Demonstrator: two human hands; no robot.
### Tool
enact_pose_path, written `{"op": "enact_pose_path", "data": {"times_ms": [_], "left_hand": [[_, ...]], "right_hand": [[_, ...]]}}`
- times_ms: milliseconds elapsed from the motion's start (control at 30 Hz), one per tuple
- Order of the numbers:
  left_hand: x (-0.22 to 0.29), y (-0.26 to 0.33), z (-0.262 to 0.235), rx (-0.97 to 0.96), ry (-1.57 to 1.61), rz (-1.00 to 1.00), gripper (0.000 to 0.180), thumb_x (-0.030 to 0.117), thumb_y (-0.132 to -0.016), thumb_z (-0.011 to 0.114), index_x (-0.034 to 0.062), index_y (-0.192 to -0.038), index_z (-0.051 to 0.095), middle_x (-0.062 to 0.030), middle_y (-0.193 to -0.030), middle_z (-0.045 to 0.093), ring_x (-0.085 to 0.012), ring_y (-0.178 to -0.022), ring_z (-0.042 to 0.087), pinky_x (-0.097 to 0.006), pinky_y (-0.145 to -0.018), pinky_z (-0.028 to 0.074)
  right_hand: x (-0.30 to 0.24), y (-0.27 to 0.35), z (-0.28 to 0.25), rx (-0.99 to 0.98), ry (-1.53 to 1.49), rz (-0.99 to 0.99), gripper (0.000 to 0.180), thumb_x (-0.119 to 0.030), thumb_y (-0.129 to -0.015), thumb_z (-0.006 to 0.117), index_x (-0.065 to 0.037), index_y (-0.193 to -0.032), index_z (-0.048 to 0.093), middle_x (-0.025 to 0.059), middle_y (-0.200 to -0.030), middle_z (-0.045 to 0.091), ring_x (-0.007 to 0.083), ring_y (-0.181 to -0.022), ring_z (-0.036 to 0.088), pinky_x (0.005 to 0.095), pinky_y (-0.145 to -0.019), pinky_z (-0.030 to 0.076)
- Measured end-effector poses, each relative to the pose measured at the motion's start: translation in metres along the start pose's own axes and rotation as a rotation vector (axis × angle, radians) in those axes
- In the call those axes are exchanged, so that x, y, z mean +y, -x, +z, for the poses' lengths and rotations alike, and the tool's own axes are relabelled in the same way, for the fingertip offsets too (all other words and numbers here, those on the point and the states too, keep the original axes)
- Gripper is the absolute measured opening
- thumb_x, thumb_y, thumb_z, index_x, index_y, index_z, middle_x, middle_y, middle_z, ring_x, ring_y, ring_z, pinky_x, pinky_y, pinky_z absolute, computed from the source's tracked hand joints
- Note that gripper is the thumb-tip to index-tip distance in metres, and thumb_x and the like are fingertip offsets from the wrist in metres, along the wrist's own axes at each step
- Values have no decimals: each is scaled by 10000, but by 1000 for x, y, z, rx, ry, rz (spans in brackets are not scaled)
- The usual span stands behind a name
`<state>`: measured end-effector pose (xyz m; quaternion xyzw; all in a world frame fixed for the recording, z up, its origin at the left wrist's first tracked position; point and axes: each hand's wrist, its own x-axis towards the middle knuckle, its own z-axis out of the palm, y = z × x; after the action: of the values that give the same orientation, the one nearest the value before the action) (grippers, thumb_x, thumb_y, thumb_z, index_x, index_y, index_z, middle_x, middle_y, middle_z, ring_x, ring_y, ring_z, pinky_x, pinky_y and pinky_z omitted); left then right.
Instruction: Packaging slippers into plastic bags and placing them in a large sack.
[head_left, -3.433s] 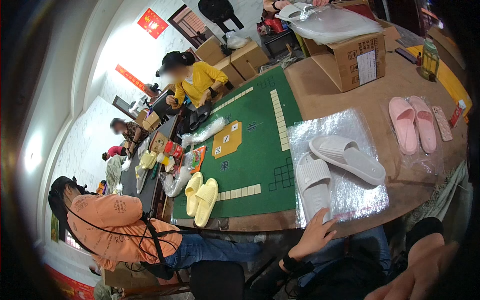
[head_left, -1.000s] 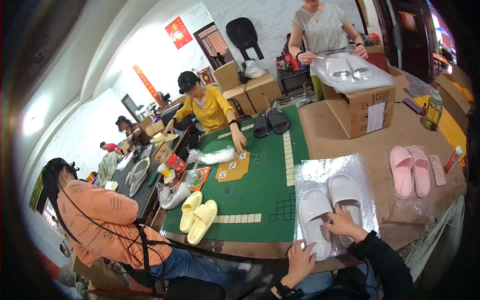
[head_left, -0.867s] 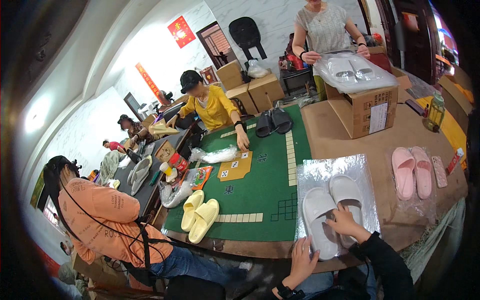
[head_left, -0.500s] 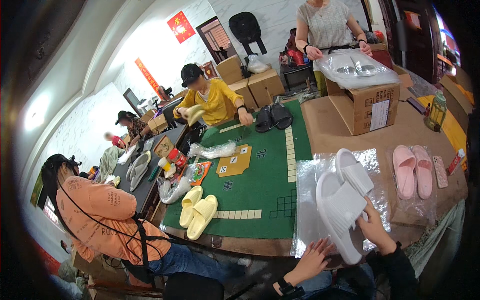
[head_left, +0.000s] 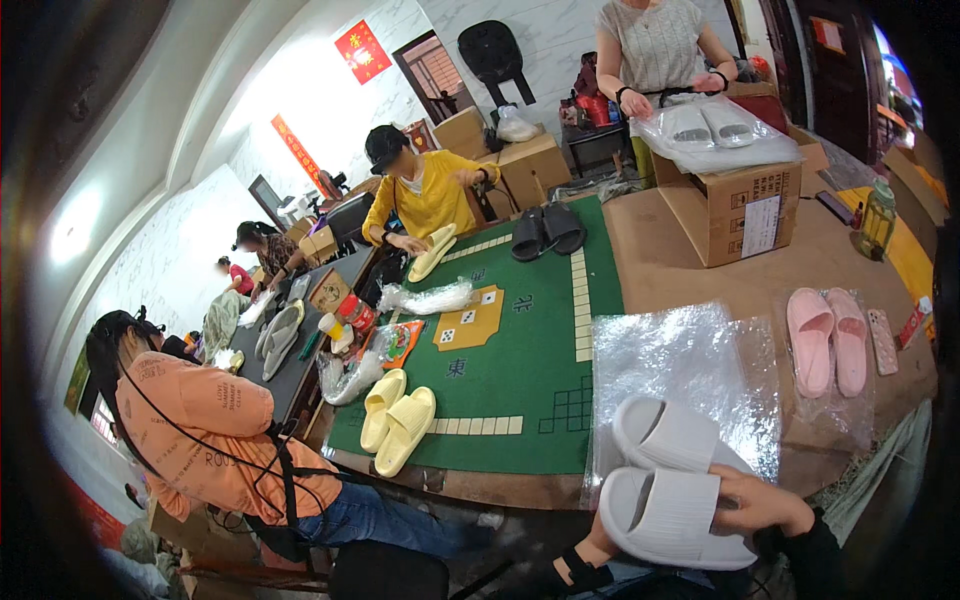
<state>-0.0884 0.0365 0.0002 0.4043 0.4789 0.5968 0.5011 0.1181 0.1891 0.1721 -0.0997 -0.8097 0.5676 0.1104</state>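
A pair of light grey slippers is held side by side in front of me, over the near edge of the table. My right hand grips the slippers at their right side, with fingers against the upper slipper and the lower slipper. Of my left hand, only a bit by the dark wristband shows. The lower slipper covers its fingers, so its grip is hidden. Clear plastic bags lie flat just beyond the slippers.
Pink slippers on plastic and a phone lie at right. Yellow slippers and black slippers rest on the green mat. Across the table, a person works at a cardboard box; others sit at left.
The grey slippers have come off the plastic bags toward me, side by side. My left hand has gone behind them. The person in yellow has lowered a yellow slipper to the mat.
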Motion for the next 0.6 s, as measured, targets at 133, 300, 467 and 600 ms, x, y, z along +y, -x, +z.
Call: {"op": "enact_pose_path", "data": {"times_ms": [133,300,467,600], "left_hand": [[-4,24,-10,5,-52,31,562,332,-899,558,82,-1375,395,-91,-1351,492,-250,-1252,464,-401,-1112,279],[-2,25,-13,25,-128,82,566,338,-899,559,79,-1374,393,-86,-1344,499,-244,-1247,467,-398,-1114,277],[25,2,-14,40,-204,134,570,344,-899,560,76,-1373,390,-82,-1337,506,-237,-1243,470,-394,-1116,275],[34,-3,-12,59,-267,176,574,349,-900,561,73,-1372,389,-78,-1332,511,-232,-1240,473,-391,-1118,273]], "right_hand": [[7,5,2,-210,-80,-95,479,-70,-846,607,17,-1300,482,193,-1371,438,311,-1282,414,365,-1053,335],[6,15,-1,-365,-123,-45,444,-98,-885,603,11,-1301,491,183,-1374,430,296,-1282,415,361,-1059,337],[11,22,3,-403,-159,-58,424,-115,-901,596,2,-1297,498,185,-1366,431,292,-1263,435,358,-1052,348],[8,23,6,-429,-224,-46,416,-128,-908,599,5,-1289,502,187,-1345,442,290,-1237,457,355,-1034,369]]}}
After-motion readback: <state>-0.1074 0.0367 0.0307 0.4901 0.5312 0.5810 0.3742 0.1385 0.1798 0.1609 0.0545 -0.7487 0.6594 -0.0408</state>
